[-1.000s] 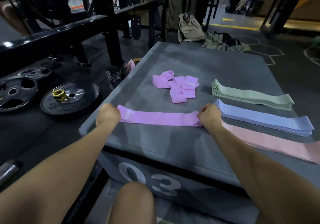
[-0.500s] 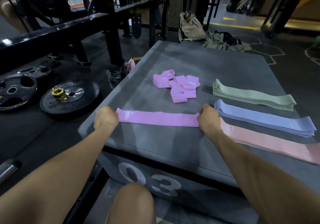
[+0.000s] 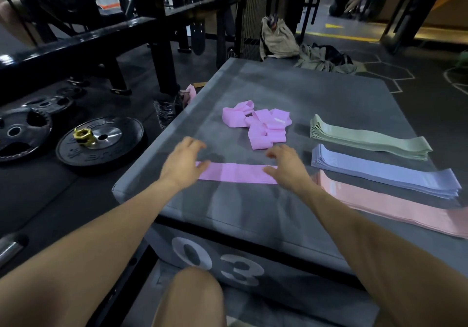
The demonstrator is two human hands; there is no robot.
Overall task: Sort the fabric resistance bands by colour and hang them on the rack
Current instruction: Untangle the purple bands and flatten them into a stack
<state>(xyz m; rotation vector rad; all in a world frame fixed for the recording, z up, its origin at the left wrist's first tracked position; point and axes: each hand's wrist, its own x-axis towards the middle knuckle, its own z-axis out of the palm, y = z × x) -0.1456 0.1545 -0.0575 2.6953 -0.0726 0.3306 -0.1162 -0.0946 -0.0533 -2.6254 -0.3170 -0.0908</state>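
I see a purple band (image 3: pixel 236 172) lying flat and smooth in the middle of the frame, near the front edge of a grey padded box (image 3: pixel 253 215). It looks soft, like cloth, and makes one long strip. My left hand (image 3: pixel 182 165) is over its left end with the fingers loose and spread a little. The thumb seems to touch the band, but the hand grips nothing. My right hand (image 3: pixel 287 165) is over the band's right end. Its fingers are loose and reach forward, and they hold nothing too.

Just above the hands in the frame is a messy pile of purple bands (image 3: pixel 258 128), all folded and curled. On the right side are three neat stacks, each one long and flat. The green stack (image 3: pixel 367 138) is highest in the frame, the blue stack (image 3: pixel 385 172) is below it, and the pink stack (image 3: pixel 395 203) is lowest.

The box front shows a big "03". On the dark floor at the left lie round black weight plates (image 3: pixel 101 141), and one has a gold clip (image 3: pixel 83 137) on it. A black metal rack (image 3: pixel 83 40) fills the upper left.
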